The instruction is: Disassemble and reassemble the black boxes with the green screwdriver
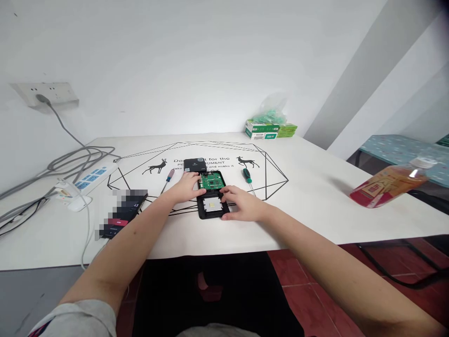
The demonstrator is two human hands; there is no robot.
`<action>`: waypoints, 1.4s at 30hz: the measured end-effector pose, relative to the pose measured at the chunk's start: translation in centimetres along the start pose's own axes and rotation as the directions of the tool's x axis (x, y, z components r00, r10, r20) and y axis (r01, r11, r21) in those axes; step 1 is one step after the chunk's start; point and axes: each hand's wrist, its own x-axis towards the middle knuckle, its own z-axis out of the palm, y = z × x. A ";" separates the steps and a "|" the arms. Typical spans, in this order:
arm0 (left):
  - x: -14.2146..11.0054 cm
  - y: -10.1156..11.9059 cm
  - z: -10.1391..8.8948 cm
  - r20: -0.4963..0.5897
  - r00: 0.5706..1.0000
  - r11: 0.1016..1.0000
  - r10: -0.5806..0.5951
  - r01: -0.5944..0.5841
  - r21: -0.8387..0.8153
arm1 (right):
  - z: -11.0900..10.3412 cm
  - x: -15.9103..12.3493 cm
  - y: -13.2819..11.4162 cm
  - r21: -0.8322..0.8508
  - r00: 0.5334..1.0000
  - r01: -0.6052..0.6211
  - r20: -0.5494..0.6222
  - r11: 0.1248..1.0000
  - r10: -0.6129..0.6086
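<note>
The open black case (212,194) lies on the bench (308,206), left hand (187,186) at its ten o'clock, right hand (242,204) at three, fingers spread; uneven pressure could strain the green circuit board (212,181) at twelve.

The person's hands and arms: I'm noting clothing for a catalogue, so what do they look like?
The left hand and right hand are ungloved, wrists bare. A light-grey fabric sleeve with a dark and red marking shows on the left; none shows on the right.
</note>
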 end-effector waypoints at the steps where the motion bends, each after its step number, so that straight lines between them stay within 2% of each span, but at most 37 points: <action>1: 0.0 0.0 0.0 -0.003 1.000 1.000 0.004 -0.004 -0.002 | -0.4 0.7 -0.1 -0.024 1.000 0.013 -0.012 1.000 -0.013; 3: 0.0 -0.1 -0.1 -0.007 1.000 1.000 0.013 -0.013 -0.003 | -1.2 2.7 -0.4 -0.060 0.997 -0.027 -0.070 0.998 0.022; 5: 0.0 -0.2 -0.2 -0.007 1.000 1.000 0.026 -0.026 0.000 | -1.6 5.3 -0.7 -0.113 0.990 -0.123 -0.076 0.986 0.115; 7: -0.1 -0.4 -0.3 0.004 0.999 0.999 0.037 -0.037 -0.004 | -1.5 8.1 -1.1 -0.168 0.985 -0.172 -0.023 0.971 0.171; 11: -0.4 -0.5 -0.5 0.034 0.999 0.999 0.041 -0.040 -0.034 | -0.8 12.7 -1.2 -0.200 0.981 -0.169 0.061 0.965 0.185; 14: -0.5 -0.2 -0.8 0.026 0.998 0.997 0.059 -0.058 -0.055 | -0.4 14.6 -0.8 -0.204 0.973 -0.180 0.104 0.962 0.205; 18: -0.7 0.6 -1.3 0.000 0.999 0.995 0.051 -0.051 -0.085 | -0.5 15.9 -0.5 -0.163 0.962 -0.195 0.159 0.967 0.221; 24: -0.6 0.4 -1.0 -0.022 0.999 0.995 0.026 -0.028 -0.097 | -1.7 16.5 0.1 -0.029 0.952 -0.247 0.179 0.969 0.248; 27: 0.0 -0.1 -0.2 -0.133 0.989 0.997 0.060 -0.067 -0.045 | -2.7 16.3 0.1 0.071 0.950 -0.267 0.185 0.961 0.250; 30: 0.8 -0.5 0.5 -0.261 0.961 0.995 0.092 -0.095 0.003 | -3.3 15.6 -0.3 0.158 0.955 -0.272 0.164 0.949 0.246; 32: 1.1 -0.8 0.9 -0.310 0.946 0.996 0.091 -0.092 0.013 | -3.5 14.6 -0.5 0.196 0.956 -0.286 0.124 0.938 0.265; 34: 1.3 -1.0 1.1 -0.357 0.929 0.995 0.097 -0.100 0.010 | -3.7 13.1 -0.4 0.214 0.944 -0.326 0.031 0.921 0.327; 35: 1.4 -1.0 1.2 -0.385 0.917 0.993 0.106 -0.114 0.002 | -4.0 12.2 -0.1 0.219 0.925 -0.361 -0.043 0.907 0.378; 37: 1.4 -1.1 1.3 -0.448 0.887 0.988 0.117 -0.148 -0.033 | -4.5 10.5 0.4 0.246 0.841 -0.460 -0.186 0.853 0.508; 38: 1.4 -1.1 1.4 -0.475 0.872 0.984 0.119 -0.167 -0.059 | -4.8 9.7 0.6 0.272 0.800 -0.505 -0.210 0.819 0.562; 40: 1.5 -1.0 1.6 -0.513 0.851 0.972 0.117 -0.203 -0.116 | -5.0 8.8 0.7 0.372 0.752 -0.558 -0.150 0.741 0.642; 42: 1.5 -0.8 1.8 -0.527 0.842 0.960 0.118 -0.232 -0.155 | -4.7 8.6 0.4 0.647 0.705 -0.546 0.011 0.532 0.709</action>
